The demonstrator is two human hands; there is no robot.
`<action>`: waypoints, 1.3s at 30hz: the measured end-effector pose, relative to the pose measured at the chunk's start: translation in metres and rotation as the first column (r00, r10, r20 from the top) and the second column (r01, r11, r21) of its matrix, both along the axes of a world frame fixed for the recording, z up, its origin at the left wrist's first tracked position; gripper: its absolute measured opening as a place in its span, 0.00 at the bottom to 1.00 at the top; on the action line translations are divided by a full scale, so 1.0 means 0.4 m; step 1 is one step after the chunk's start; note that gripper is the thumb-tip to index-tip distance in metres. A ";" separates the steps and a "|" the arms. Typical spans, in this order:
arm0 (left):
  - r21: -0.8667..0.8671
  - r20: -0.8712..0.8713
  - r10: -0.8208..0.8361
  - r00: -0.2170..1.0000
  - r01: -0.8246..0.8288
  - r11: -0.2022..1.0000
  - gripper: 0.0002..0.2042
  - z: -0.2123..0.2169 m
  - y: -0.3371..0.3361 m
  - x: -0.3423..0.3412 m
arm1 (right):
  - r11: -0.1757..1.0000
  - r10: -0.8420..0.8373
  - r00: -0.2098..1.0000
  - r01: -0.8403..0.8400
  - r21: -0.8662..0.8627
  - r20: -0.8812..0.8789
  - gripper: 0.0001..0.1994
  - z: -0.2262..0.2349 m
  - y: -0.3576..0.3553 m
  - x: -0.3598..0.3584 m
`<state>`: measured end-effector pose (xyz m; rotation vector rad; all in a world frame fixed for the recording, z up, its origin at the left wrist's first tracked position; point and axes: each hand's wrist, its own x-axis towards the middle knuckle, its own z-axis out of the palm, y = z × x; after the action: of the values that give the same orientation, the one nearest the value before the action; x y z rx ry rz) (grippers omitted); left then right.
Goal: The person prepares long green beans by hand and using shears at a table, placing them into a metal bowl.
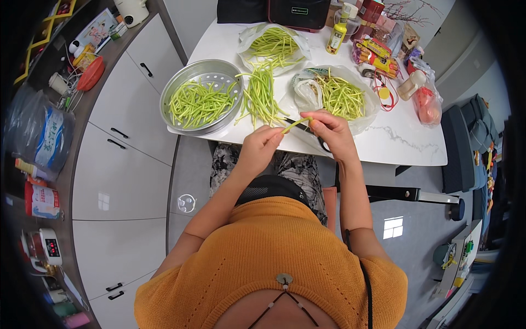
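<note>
Both my hands are above the near edge of the white table, holding one thin green stem between them; it looks like a garlic scape. My left hand pinches its left end, while the fingers of my right hand close on the right end. Black-handled scissors lie at the table edge below, partly hidden by my right hand. A bundle of long green stems rests just beyond my hands. To its left, a round metal steamer pan with holes holds short cut pieces.
Plastic bags of stems stand behind the bundle and to the right, the right one holding trimmed-looking pieces. Farther right are a yellow bottle, packaged snacks and a bag of red fruit. Grey cabinets line the left.
</note>
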<state>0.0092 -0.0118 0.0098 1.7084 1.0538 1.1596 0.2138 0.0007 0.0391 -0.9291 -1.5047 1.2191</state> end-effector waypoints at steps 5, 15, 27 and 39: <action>0.240 -0.049 0.083 0.995 -0.069 0.968 0.09 0.013 0.021 -0.019 | 0.974 0.172 0.983 -0.179 -0.138 -0.062 0.13 0.009 -0.004 0.030; 0.215 -0.041 0.006 0.999 0.003 0.977 0.08 0.011 0.017 -0.015 | 0.893 0.357 0.872 -0.424 -0.151 -0.336 0.19 -0.009 -0.001 0.026; 0.325 -0.101 -0.009 0.995 0.042 0.945 0.07 0.022 0.017 -0.014 | 0.884 0.401 0.888 -0.440 -0.159 -0.226 0.19 0.017 -0.011 0.018; 0.330 -0.097 -0.014 0.995 0.046 0.943 0.07 0.029 0.009 -0.008 | 0.930 0.311 0.932 -0.339 -0.142 -0.185 0.20 0.021 -0.030 -0.004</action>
<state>0.0061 -0.0084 0.0214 2.0508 0.9214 1.3051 0.2123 -0.0112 0.0475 -0.6863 -1.4802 1.6462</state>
